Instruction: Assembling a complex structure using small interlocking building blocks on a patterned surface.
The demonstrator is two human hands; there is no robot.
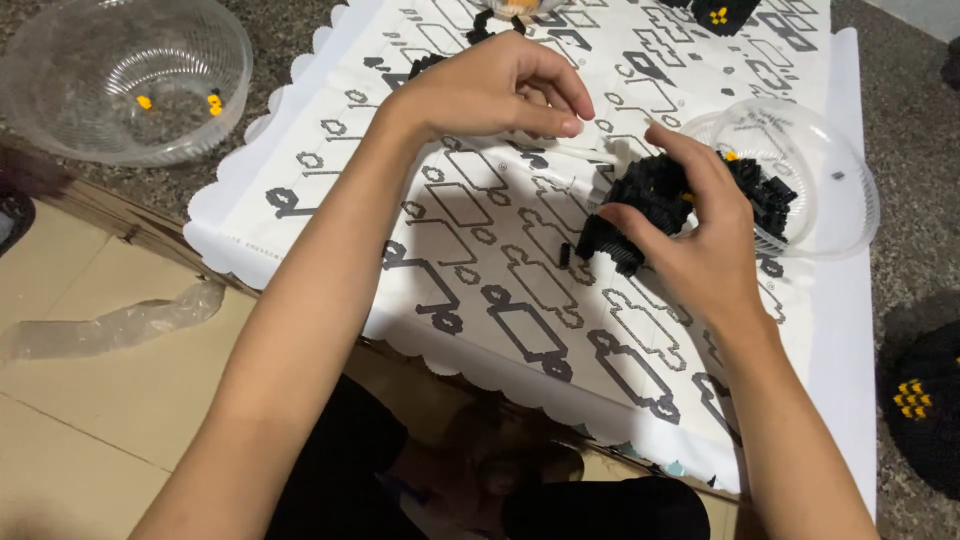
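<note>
Block model: we hold a black lump of small building blocks point(640, 215) over the printed sheet, a little to the 3 o'clock side of the middle of the view; one loose black piece lies just at its 9 o'clock edge.
Right hand: our right hand point(690, 235) wraps the model, thumb low on its near side and fingers curled over the top, closed firmly on it.
Left hand: our left hand point(495, 90) hovers at 10 o'clock from the model, thumb and forefinger pinched together; whether a tiny piece sits between them we cannot tell (it is too small to see).
Step in hand: we judge this to be fitting pieces onto the model, with one hand steadying and the other bringing the next bit.
Next move: it would call for lining a small piece up with the studs and pressing down while the right hand keeps the model from turning.
Sheet: one white scalloped instruction sheet point(480, 260) with black outline diagrams, under both hands.
Bowls: two clear plastic bowls; one point(810, 170) at 3 o'clock, touching the model's far side, holds a heap of black pieces, the other point(125, 75) at 10 o'clock holds two or three yellow bits.
Other models: one black rounded build with yellow dots point(925, 405) at 4 o'clock, and one more dark piece point(722, 12) at 1 o'clock.
Wrapper: one crumpled clear plastic strip point(110, 325) at 8 o'clock.
</note>
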